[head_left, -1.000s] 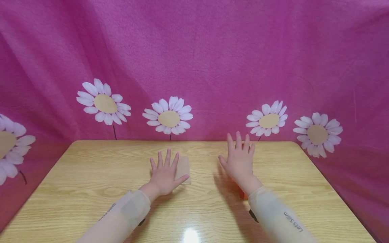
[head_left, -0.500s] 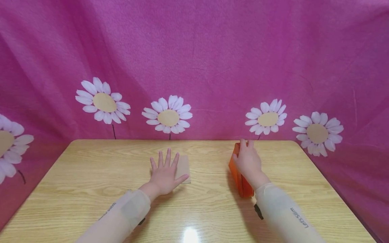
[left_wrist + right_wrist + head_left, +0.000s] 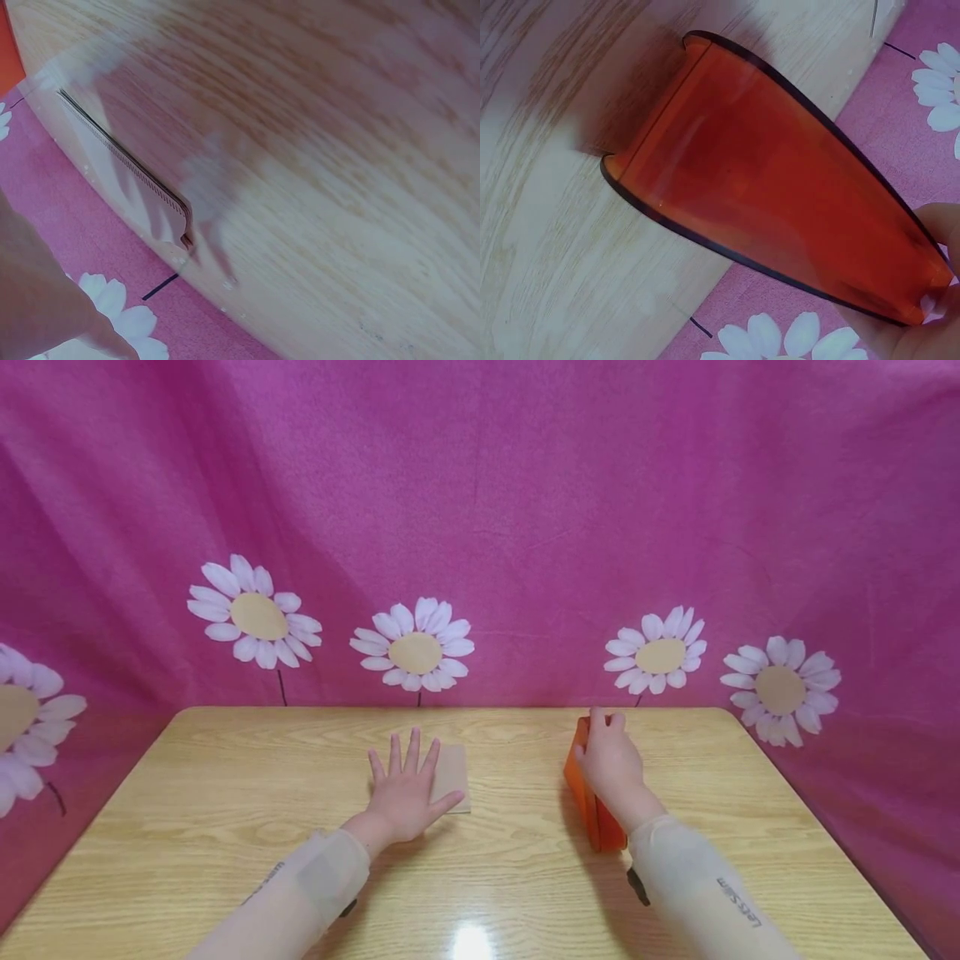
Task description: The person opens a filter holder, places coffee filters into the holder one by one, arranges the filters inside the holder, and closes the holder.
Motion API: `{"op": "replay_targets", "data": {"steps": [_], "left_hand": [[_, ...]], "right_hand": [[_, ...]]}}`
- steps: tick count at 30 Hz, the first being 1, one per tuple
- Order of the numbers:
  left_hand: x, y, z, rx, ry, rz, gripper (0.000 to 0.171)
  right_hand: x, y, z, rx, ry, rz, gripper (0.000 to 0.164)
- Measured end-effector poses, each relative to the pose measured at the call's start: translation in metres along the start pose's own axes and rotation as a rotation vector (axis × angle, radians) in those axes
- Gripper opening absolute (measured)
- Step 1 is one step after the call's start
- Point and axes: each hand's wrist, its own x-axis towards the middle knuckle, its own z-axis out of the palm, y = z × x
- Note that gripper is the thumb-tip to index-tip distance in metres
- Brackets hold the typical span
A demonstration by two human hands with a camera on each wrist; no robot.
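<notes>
My left hand [image 3: 405,802] is held with straight, spread fingers, partly covering a flat beige thing [image 3: 452,777] on the table. In the left wrist view that flat thing [image 3: 135,184] shows a stitched edge and thin layers, much like a wallet. At the right, my right hand [image 3: 613,764] grips the far end of a translucent orange plastic piece [image 3: 576,781]. Seen from the right wrist, the orange piece [image 3: 765,172] has dark edges and tapers toward the end between thumb and fingers [image 3: 881,337]. Its wide end is by the table top.
The wooden table [image 3: 300,893] has a rounded far edge, with a pink curtain [image 3: 480,527] printed with white daisies hanging behind it. Both forearms wear pale sleeves [image 3: 697,885]. A bright light reflection lies near the front middle.
My right hand, spread above the orange piece a second ago, has come down and closed round its far end. The piece is now tilted slightly. The left hand stays where it was.
</notes>
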Motion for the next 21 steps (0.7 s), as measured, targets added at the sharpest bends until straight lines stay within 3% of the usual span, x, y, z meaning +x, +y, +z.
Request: {"op": "replay_targets", "data": {"steps": [7,14,21], "left_hand": [[0.000,0.000,0.000,0.007,0.007,-0.002,0.084],[0.000,-0.001,-0.001,-0.010,-0.002,-0.004,0.083],[-0.002,-0.004,-0.001,-0.009,-0.011,-0.014,0.082]], "right_hand": [[-0.004,0.000,0.001,0.002,0.032,-0.033,0.046],[-0.009,-0.003,-0.001,0.020,-0.023,-0.028,0.049],[-0.020,-0.010,0.001,0.046,-0.031,-0.094,0.049]]}}
